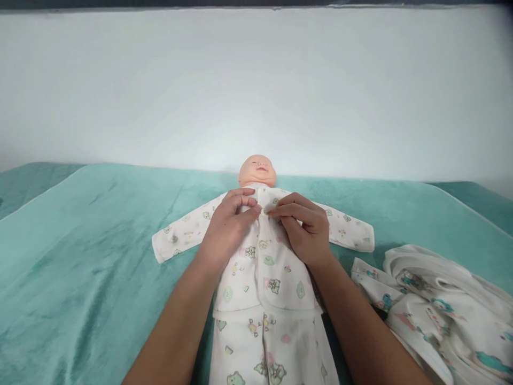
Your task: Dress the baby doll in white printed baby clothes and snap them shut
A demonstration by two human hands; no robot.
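The baby doll (257,170) lies face up at the center of the frame, its head toward the pale wall (256,80), on a green plush cover (80,267). You have both hands at the upper chest of its white animal-print top (276,272). Your left hand (232,219) pinches the front edge between thumb and index finger; your right hand (306,227) pinches the facing edge the same way, and the fingertips of the two nearly meet. The top's sleeves stretch out to either side, and its hem overlaps matching printed pants (294,347) at the bottom center. At the lower right of the frame, beside your right forearm, a crumpled white printed cloth (444,315) sits on the cover.
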